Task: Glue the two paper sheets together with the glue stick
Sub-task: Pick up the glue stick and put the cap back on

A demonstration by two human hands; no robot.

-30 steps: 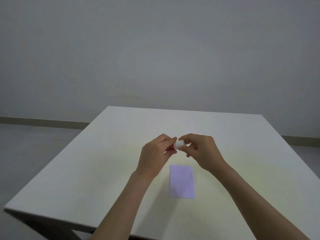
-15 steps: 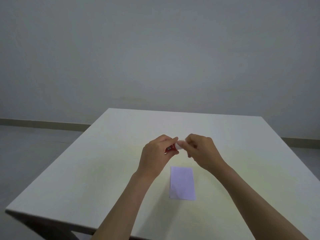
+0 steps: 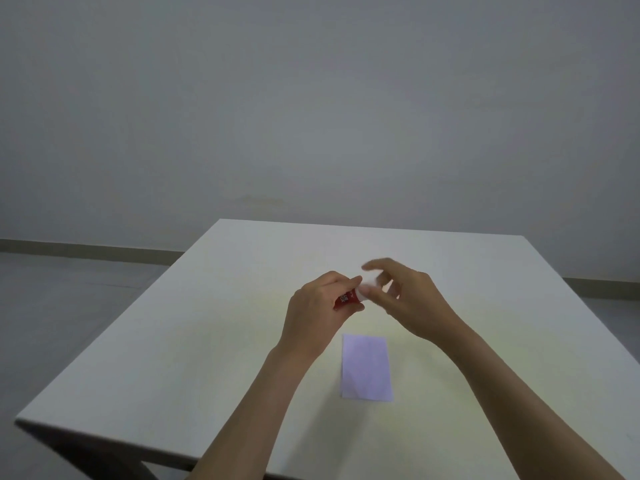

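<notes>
A small glue stick (image 3: 347,299) with a red label and a white cap (image 3: 367,287) is held above the middle of the table. My left hand (image 3: 318,308) grips its red body. My right hand (image 3: 407,297) pinches the white cap end with thumb and fingers, the other fingers spread. A pale lilac paper rectangle (image 3: 367,367) lies flat on the table just below and nearer to me than the hands. Only one sheet outline is visible; whether a second lies under it cannot be told.
The white table (image 3: 180,341) has its left edge and near left corner in view, with dark legs beneath. Grey floor and a plain wall lie beyond.
My right hand's fingers have spread and shifted around the white cap; the left hand keeps holding the red body in the same place. The paper has not moved.
</notes>
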